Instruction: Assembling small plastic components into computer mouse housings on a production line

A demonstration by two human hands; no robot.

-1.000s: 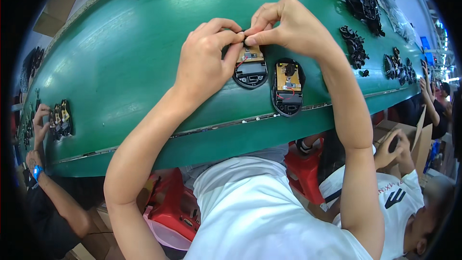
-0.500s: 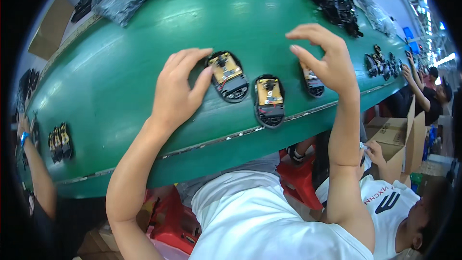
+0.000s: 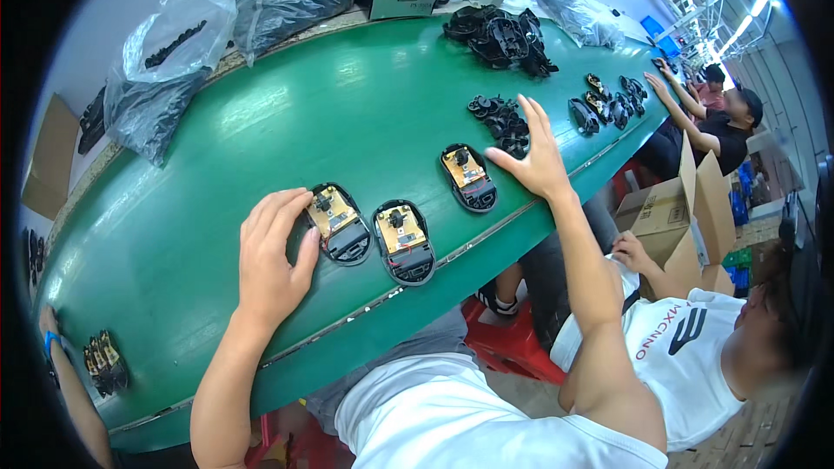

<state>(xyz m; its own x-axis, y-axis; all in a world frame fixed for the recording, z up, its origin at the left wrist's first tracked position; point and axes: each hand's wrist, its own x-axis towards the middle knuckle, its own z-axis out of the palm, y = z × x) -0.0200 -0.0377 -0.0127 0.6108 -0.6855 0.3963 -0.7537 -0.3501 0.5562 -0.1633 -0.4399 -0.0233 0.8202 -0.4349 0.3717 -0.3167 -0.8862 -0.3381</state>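
Note:
Three opened computer mice lie on the green table, circuit boards and black housings exposed. My left hand (image 3: 274, 256) curves around the outer side of the left mouse (image 3: 339, 224), thumb and fingers apart, the fingertips at its edge. Beside that one is the middle mouse (image 3: 404, 243), close to the table's front edge, with no hand on it. Farther right sits the right mouse (image 3: 468, 178), tilted slightly on the table plane. My right hand (image 3: 536, 156) is spread open just right of it, near a pile of small black parts (image 3: 502, 124).
A heap of black plastic shells (image 3: 502, 39) lies at the far side. More mouse parts (image 3: 608, 104) are to the right, and a row of mouse assemblies (image 3: 106, 363) at far left. Co-workers sit on both sides; one in white (image 3: 686, 347) is close at right, by a cardboard box (image 3: 665, 208).
The view has shifted toward the far right of the table. My right hand has spread its fingers and moved off the right mouse, uncovering it. My left hand stays by the left mouse.

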